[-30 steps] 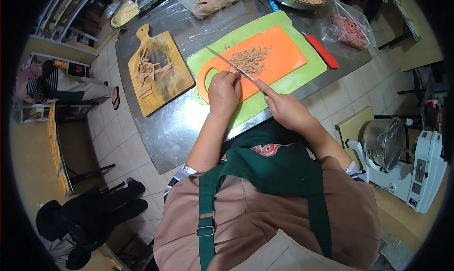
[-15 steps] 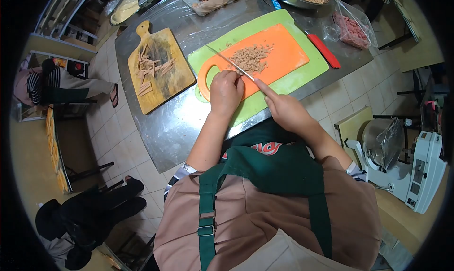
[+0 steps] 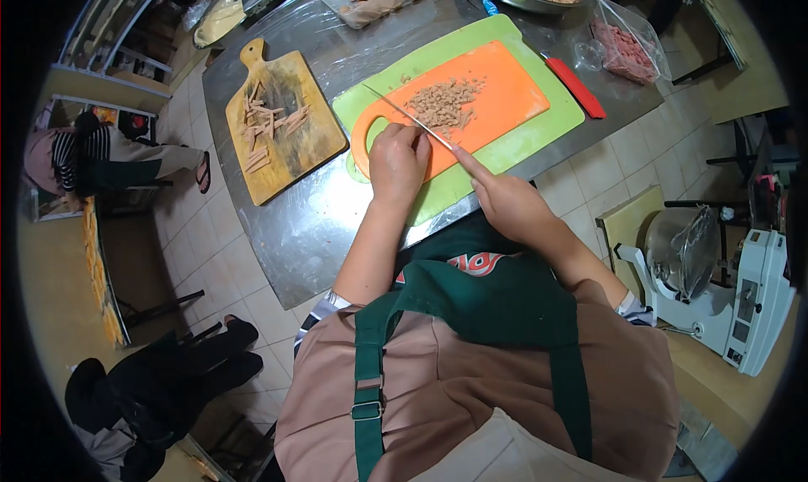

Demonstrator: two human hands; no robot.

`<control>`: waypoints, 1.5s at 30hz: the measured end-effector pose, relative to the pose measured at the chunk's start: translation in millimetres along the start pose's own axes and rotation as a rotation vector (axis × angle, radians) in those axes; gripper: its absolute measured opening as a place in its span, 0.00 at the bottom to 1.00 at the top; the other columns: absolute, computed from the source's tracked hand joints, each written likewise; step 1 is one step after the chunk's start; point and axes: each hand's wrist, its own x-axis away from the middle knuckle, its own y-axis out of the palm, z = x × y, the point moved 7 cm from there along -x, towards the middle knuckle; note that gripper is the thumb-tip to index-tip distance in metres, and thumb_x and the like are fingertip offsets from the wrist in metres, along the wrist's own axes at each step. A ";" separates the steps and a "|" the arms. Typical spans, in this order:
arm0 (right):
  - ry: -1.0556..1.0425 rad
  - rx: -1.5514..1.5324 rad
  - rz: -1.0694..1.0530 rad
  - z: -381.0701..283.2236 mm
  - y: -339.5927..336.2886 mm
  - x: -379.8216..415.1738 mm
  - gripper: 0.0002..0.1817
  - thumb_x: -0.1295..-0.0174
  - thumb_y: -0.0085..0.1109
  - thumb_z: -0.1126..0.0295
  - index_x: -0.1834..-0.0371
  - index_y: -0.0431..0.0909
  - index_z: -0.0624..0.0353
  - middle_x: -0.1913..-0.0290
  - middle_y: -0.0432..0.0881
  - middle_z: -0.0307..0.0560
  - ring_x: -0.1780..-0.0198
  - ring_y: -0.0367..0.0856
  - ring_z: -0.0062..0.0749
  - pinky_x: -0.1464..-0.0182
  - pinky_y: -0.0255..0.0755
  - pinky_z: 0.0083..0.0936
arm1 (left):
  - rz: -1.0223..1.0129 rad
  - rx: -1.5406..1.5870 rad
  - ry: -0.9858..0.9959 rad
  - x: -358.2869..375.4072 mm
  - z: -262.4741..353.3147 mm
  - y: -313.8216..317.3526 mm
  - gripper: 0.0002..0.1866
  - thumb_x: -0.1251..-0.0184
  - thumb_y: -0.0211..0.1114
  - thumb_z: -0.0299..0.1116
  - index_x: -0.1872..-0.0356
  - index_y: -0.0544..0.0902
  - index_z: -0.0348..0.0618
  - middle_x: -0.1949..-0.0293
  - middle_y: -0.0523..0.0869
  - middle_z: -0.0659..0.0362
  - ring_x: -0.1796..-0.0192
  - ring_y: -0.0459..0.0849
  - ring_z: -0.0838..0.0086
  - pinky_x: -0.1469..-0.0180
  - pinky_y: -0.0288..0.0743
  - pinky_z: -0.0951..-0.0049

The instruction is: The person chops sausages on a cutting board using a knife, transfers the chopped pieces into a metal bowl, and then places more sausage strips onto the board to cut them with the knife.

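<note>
Head view, one moment at a steel table (image 3: 278, 221). Right hand (image 3: 505, 200) is closed around the handle of a knife (image 3: 408, 117), index finger stretched along the spine; the blade runs up and left across the orange cutting board (image 3: 505, 95). Left hand (image 3: 397, 162) rests curled on the near left end of that board, knuckles beside the blade, fingers bent under; whatever it pins is hidden beneath them. Diced brown pieces (image 3: 444, 102) lie heaped just beyond the blade, mid-board. Orange board sits on a larger green board (image 3: 539, 133).

Judgement on doing the cut well: keep the fingertips tucked behind the knuckles, let the blade's flat ride against them, and feed the stock in small even advances so pieces match the existing heap. Tip should stay low on the board.

Elsewhere: wooden board (image 3: 278, 137) with uncut strips (image 3: 269, 124) to the left; a red-handled tool (image 3: 576, 87) right of the boards; another person's legs at far left.
</note>
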 end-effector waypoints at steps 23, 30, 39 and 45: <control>0.029 -0.201 -0.106 0.7 -15.8 -1.1 0.28 0.34 0.39 0.68 0.29 0.50 0.43 0.76 0.75 0.65 0.71 0.76 0.57 0.65 0.68 0.45 | -0.237 0.060 -0.221 5.1 -15.3 -13.5 0.10 0.49 0.63 0.30 0.69 0.84 0.33 0.72 0.82 0.48 0.71 0.82 0.61 0.64 0.76 0.67; 0.024 -0.022 -0.107 -3.3 -1.0 8.5 0.30 0.35 0.40 0.69 0.29 0.49 0.44 0.82 0.74 0.59 0.78 0.75 0.54 0.71 0.68 0.46 | -0.157 0.034 -0.187 5.8 -17.9 -8.0 0.08 0.48 0.64 0.30 0.72 0.83 0.35 0.72 0.82 0.47 0.69 0.81 0.57 0.64 0.75 0.62; 0.118 -0.221 -0.109 -4.2 -27.5 3.4 0.28 0.33 0.38 0.67 0.29 0.50 0.41 0.69 0.76 0.69 0.65 0.76 0.60 0.58 0.68 0.42 | -0.111 -0.012 -0.027 1.2 0.4 -6.7 0.08 0.49 0.66 0.30 0.71 0.83 0.36 0.73 0.80 0.48 0.68 0.80 0.56 0.63 0.73 0.60; 0.028 -0.299 0.206 19.8 -60.7 9.8 0.27 0.32 0.36 0.65 0.29 0.50 0.36 0.66 0.78 0.68 0.60 0.77 0.59 0.55 0.68 0.43 | -0.202 -0.031 -0.072 0.3 -2.2 -4.7 0.07 0.48 0.66 0.30 0.72 0.81 0.35 0.73 0.79 0.49 0.68 0.80 0.56 0.63 0.73 0.61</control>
